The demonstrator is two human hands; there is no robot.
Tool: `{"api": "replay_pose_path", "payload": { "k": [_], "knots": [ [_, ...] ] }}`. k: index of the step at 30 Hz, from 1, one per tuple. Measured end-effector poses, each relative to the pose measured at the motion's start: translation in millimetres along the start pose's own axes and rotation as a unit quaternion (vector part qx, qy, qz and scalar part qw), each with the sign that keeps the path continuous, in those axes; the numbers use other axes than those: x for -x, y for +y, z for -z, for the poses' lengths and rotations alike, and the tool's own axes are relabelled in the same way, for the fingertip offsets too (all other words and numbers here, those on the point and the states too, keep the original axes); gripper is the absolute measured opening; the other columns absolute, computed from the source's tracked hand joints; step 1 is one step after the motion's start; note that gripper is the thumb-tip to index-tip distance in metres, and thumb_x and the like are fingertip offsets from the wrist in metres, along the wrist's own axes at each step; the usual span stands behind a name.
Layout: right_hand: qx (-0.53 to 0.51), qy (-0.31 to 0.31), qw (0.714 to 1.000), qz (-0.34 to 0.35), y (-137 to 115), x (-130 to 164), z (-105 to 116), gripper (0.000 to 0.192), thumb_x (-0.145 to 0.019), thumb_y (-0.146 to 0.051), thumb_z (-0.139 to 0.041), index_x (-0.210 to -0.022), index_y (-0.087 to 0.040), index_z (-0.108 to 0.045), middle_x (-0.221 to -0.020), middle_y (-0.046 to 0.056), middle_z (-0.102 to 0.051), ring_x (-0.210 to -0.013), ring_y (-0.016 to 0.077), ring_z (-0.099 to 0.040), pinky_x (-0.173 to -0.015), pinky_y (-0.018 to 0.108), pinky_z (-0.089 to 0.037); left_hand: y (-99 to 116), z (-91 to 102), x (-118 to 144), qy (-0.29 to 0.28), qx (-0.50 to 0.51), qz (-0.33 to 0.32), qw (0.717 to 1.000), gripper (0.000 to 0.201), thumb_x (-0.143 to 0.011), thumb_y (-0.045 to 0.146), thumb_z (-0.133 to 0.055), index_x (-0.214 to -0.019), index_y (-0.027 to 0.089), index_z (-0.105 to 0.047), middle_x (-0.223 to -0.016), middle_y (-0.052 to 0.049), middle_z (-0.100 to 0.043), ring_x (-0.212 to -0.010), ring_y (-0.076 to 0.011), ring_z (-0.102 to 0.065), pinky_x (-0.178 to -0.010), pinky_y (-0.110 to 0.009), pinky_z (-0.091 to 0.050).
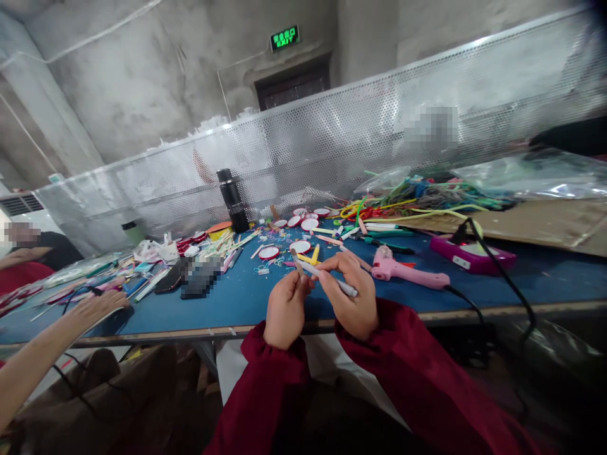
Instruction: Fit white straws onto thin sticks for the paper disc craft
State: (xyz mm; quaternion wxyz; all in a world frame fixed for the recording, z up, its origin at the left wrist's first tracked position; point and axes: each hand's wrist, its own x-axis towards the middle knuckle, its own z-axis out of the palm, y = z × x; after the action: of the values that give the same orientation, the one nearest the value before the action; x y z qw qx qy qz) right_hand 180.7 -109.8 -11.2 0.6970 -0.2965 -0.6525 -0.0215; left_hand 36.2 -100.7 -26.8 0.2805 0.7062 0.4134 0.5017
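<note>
Lighting: dim, diffuse daylight brightening the perforated metal screen [360,133]; corners darkening, edges bending, lower foreground blurring.

Craft workshop: cluttered bench [246,303], glue gun [403,268]

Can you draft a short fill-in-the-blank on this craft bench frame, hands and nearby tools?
1. Both hands, left hand and right hand, wear ____ sleeves.
2. The glue gun beside the right hand is ____.
3. The table top is ____.
4. The black flask stands ____.

Missing: red; pink; blue; upright
</note>
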Motion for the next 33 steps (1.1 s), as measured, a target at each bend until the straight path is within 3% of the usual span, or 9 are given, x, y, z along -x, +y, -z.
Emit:
{"api": "replay_pose_path", "payload": {
  "k": [26,30,33],
  "knots": [
    [0.012,-0.005,0.999,-0.034,0.1,5.6,1.4,0.013,-0.094,-0.022,-0.057,-0.083,-0.024,-0.064,-0.073,0.0,-0.072,-0.08,0.0224,-0.066,-0.082,0.041,-0.049,2.6,-2.8,0.9,0.008,0.016,0.001,1.0,0.043,-0.1,0.055,-0.047,-0.083,0.019,-0.063,-0.076,-0.003,-0.061,-0.069,-0.0164,-0.05,-0.063,-0.026,-0.039],
    [-0.02,0.008,0.997,-0.07,2.9,7.9,-0.5,0.016,-0.101,-0.029,-0.053,-0.098,-0.025,-0.068,-0.085,0.003,-0.076,-0.086,0.0229,-0.069,-0.084,0.041,-0.053,4.3,-2.4,0.4,0.004,0.038,-0.002,0.999,0.04,-0.101,0.05,-0.047,-0.082,0.019,-0.061,-0.073,-0.002,-0.058,-0.068,-0.0159,-0.049,-0.062,-0.026,-0.037],
    [-0.008,-0.022,0.998,-0.065,5.1,5.1,-1.9,0.02,-0.103,-0.033,-0.053,-0.107,-0.026,-0.071,-0.093,0.005,-0.079,-0.093,0.0232,-0.071,-0.09,0.042,-0.053,8.4,-1.2,0.1,-0.01,0.05,0.007,0.999,0.037,-0.102,0.046,-0.045,-0.083,0.019,-0.06,-0.072,-0.001,-0.055,-0.067,-0.0154,-0.047,-0.063,-0.027,-0.035]
  ]
}}
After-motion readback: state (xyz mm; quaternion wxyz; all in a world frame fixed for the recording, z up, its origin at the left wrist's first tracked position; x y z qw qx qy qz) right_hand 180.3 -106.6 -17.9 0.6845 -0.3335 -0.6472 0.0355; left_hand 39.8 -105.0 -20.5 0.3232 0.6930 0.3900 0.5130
